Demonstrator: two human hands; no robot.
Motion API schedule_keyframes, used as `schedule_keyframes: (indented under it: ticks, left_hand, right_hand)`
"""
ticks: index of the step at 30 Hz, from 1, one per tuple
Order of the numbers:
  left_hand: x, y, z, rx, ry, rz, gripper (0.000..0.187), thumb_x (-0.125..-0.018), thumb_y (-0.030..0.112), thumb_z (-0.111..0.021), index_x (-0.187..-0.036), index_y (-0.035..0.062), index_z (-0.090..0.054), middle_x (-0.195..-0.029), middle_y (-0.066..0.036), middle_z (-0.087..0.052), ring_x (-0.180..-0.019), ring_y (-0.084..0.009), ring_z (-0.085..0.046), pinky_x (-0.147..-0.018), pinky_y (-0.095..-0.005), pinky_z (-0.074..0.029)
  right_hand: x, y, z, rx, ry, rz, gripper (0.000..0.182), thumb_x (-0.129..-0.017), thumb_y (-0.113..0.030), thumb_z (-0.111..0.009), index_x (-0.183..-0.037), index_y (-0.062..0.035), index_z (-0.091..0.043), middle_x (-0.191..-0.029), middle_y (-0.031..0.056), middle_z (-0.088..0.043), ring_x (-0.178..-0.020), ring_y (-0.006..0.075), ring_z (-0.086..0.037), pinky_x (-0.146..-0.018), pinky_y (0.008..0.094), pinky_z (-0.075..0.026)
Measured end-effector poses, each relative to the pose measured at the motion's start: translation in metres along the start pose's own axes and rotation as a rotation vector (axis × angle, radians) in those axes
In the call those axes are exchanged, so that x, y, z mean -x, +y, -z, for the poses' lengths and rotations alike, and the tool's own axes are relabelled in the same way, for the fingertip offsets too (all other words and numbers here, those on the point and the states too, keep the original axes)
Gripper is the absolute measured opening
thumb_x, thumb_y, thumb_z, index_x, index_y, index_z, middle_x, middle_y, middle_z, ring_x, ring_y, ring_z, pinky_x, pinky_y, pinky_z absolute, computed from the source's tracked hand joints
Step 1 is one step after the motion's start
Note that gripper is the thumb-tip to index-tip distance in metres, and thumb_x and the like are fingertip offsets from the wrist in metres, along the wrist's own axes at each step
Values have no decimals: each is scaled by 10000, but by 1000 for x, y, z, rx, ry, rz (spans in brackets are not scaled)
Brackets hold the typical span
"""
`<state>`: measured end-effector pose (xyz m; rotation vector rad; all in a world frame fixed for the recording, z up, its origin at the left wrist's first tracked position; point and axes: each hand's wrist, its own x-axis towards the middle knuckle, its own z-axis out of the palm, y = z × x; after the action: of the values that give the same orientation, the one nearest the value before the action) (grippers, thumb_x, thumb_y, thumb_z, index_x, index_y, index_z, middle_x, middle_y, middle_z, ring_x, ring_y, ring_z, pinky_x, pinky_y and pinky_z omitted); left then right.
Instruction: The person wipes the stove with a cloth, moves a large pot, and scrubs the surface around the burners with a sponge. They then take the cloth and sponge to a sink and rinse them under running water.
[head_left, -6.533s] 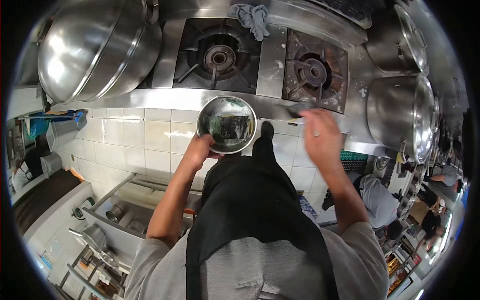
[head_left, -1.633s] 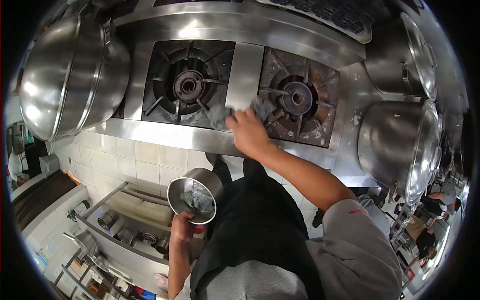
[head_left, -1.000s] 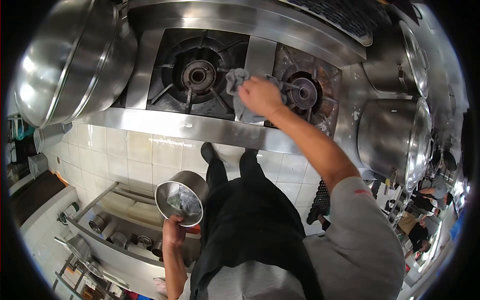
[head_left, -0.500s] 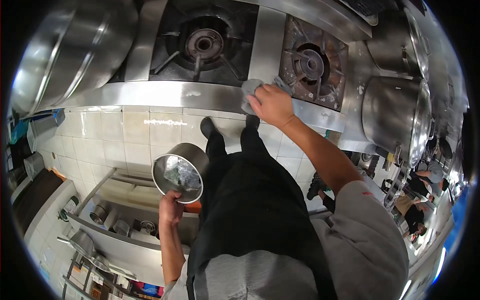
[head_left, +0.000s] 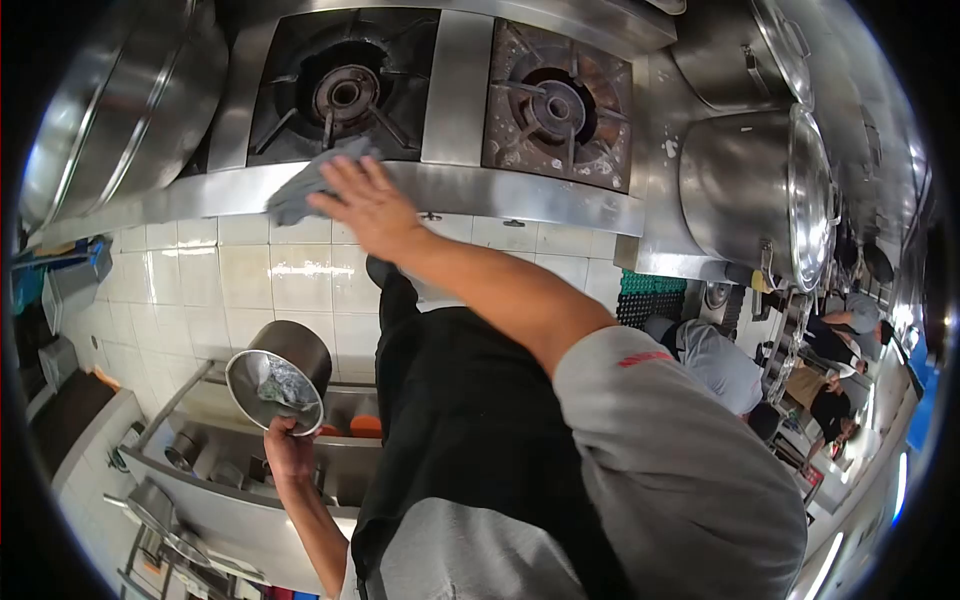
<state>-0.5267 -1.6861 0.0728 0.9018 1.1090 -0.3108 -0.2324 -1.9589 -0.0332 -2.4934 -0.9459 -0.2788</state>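
Observation:
My left hand [head_left: 288, 450] is closed on the rim of a deep steel pot [head_left: 300, 352], low at the left and tilted so its mouth faces me. Crumpled clear plastic with something greenish [head_left: 282, 384] lies inside the pot. Across the front ledge of the stove [head_left: 480, 190], my right hand [head_left: 375, 205] rests flat with spread fingers on a grey cloth [head_left: 308, 190]. The cloth hangs partly over the ledge, just in front of the left burner [head_left: 345, 93].
A second, stained burner [head_left: 555, 110] is to the right. Big steel pots [head_left: 740, 190] stand beyond it, and another large vessel [head_left: 140, 110] at far left. Behind me is a steel counter [head_left: 230, 500]. A person in grey [head_left: 715, 360] bends at the right, others farther off.
My right hand and the cloth have slid left along the ledge, from between the burners to below the left one. The fingers have spread. The pot has shifted left and down in view.

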Motion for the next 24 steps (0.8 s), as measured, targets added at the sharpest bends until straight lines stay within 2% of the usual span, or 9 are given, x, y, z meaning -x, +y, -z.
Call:
schedule_keyframes:
  ticks: [1,5,7,11,13,16,19,22,24]
  left_hand:
    - [9,-11,-1,25,0,-1,331,-787,123,-554,-1071,-38,-608,-974,-147,-690,-810,-314,-693,-726,-437,-576]
    - [48,-68,-28,146,80,-47,385,-762,118,-539,-1117,-16,-606,-1004,-170,-687,-803,-310,-677,-710,-388,-547]
    - [59,-99,-31,172,56,-28,438,-743,122,-543,-1158,-7,-596,-1041,-191,-687,-787,-300,-667,-707,-369,-541]
    - [97,-142,-61,215,-45,27,522,-710,120,-553,-1217,-2,-577,-1103,-229,-684,-763,-290,-655,-699,-342,-537]
    - [107,-167,-62,227,-68,15,504,-710,126,-551,-1195,-9,-580,-1112,-238,-683,-773,-290,-662,-669,-328,-546]
    - [119,-204,-51,288,-40,17,462,-715,133,-545,-1145,-26,-593,-1079,-226,-694,-773,-292,-670,-649,-322,-567]
    - [132,-231,-40,283,-62,10,439,-723,129,-533,-1122,-41,-601,-1037,-213,-706,-770,-286,-674,-651,-326,-577]
    - [155,-241,-56,271,-23,-20,430,-735,132,-523,-1117,-49,-603,-991,-200,-715,-787,-282,-692,-646,-321,-581]
    - [163,-247,-56,292,54,-4,429,-745,136,-519,-1126,-40,-606,-979,-194,-717,-800,-278,-705,-649,-319,-582]
  right_hand:
    - [28,16,22,37,-48,-28,636,-846,-63,-550,-1462,-203,-473,-1553,180,-382,-1481,325,-299,-1207,526,-199]
    - [140,83,119,220,-172,-43,618,-876,-83,-552,-1474,-206,-453,-1567,174,-354,-1478,332,-297,-1207,527,-209]
    - [196,117,157,223,-276,-139,655,-873,-23,-491,-1498,-203,-409,-1596,171,-301,-1499,333,-248,-1212,520,-194]
    - [299,172,223,248,-318,-316,688,-854,-27,-549,-1504,-202,-401,-1620,162,-241,-1518,321,-185,-1213,510,-195]
    - [332,185,260,284,-282,-360,620,-851,-24,-554,-1448,-170,-471,-1530,182,-380,-1447,347,-326,-1167,464,-309]
    - [353,208,298,55,-452,-554,508,-859,-34,-553,-1355,-145,-553,-1371,196,-516,-1290,378,-490,-1065,436,-428]
    - [341,221,328,-13,-319,-795,422,-865,-70,-565,-1279,-144,-596,-1243,200,-577,-1156,399,-568,-983,437,-484]
    - [302,232,345,-24,-29,-861,422,-866,-98,-571,-1281,-169,-592,-1263,219,-569,-1163,407,-571,-987,452,-479]
    - [285,253,320,-28,-42,-848,436,-858,-106,-582,-1287,-180,-591,-1285,217,-554,-1182,412,-555,-979,460,-481]
